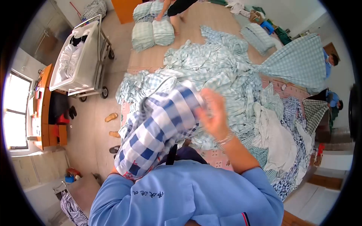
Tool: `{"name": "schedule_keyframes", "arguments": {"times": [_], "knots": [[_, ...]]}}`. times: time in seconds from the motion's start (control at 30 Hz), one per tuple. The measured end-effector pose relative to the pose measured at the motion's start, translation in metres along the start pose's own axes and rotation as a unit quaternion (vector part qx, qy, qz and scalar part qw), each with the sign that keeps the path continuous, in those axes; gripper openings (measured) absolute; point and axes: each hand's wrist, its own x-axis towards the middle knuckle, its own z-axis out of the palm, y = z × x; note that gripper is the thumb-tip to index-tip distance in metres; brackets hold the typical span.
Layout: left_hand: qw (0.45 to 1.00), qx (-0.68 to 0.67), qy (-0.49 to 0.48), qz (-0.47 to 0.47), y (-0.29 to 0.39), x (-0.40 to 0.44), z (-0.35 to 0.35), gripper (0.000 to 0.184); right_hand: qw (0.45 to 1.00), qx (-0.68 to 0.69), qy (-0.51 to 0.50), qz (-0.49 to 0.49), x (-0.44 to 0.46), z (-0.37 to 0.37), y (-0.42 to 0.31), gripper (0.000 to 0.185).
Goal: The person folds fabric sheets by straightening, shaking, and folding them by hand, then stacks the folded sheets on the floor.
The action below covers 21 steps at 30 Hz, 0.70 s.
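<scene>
A blue and white checked cloth point(160, 130), bundled in thick folds, lies over my left forearm and in front of my chest. My left hand is hidden under it. My right hand point(213, 113), blurred by motion, is at the upper right end of the cloth, its fingers beside the folded edge. Whether the fingers grip the fabric cannot be made out. Beyond the bundle, a large heap of pale green checked cloth point(211, 64) spreads over the floor.
A wheeled cart point(85, 62) with white cloth stands at the upper left. Folded stacks point(143, 36) sit at the top, near a bending person. Two people are at the right, one beside a raised checked sheet point(298, 62). Slippers point(111, 117) lie left of the heap.
</scene>
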Motion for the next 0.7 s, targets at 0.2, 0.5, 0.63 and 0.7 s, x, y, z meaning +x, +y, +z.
{"name": "schedule_keyframes", "arguments": {"times": [0.2, 0.5, 0.63, 0.7], "knots": [[0.989, 0.052, -0.138, -0.033, -0.009, -0.013, 0.055, 0.039, 0.637, 0.650, -0.135, 0.393, -0.156, -0.081, 0.017, 0.038], [0.967, 0.055, -0.147, -0.199, -0.031, 0.018, 0.075, 0.043, 0.715, 0.437, 0.385, 0.387, -0.268, -0.150, -0.123, 0.028], [0.810, -0.163, -0.406, -0.389, 0.018, 0.043, 0.125, 0.058, 0.699, 0.333, 0.542, 0.327, -0.319, -0.195, -0.154, 0.021], [0.902, -0.014, -0.313, -0.295, 0.027, 0.016, 0.200, 0.069, 0.691, 0.294, 0.567, 0.338, -0.338, -0.214, -0.165, 0.017]]}}
